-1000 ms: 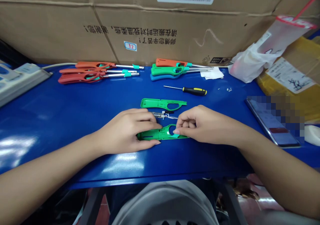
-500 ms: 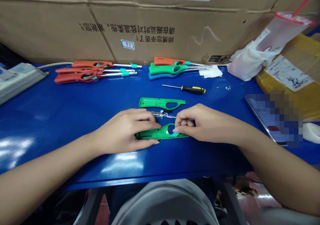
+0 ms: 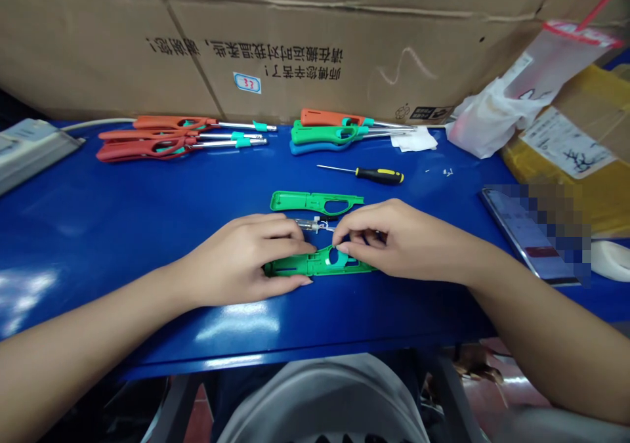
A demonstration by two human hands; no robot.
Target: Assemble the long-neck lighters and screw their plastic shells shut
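Shell (image 3: pixel 295 267) crosswise, loop (image 3: pixel 323 257) rightward; left grip (image 3: pixel 251 258) clasps it, right grip (image 3: pixel 386 239) pinched, contents unclear.

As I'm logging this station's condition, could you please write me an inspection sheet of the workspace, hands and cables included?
Surface: glossy blue tabletop, reflecting light.
Job's things: near green shell half, inner side up; far green shell half beyond; clear inner part between them.
Clutter: screwdriver, left lighter group, right lighter group, white paper, phone.
Hands: left hand holds the near green shell half; right hand is at its teal piece, grip unclear.
Cables: pale cable by white power strip.
Surroundings: cardboard carton behind; bagged cup and yellow parcel at right.
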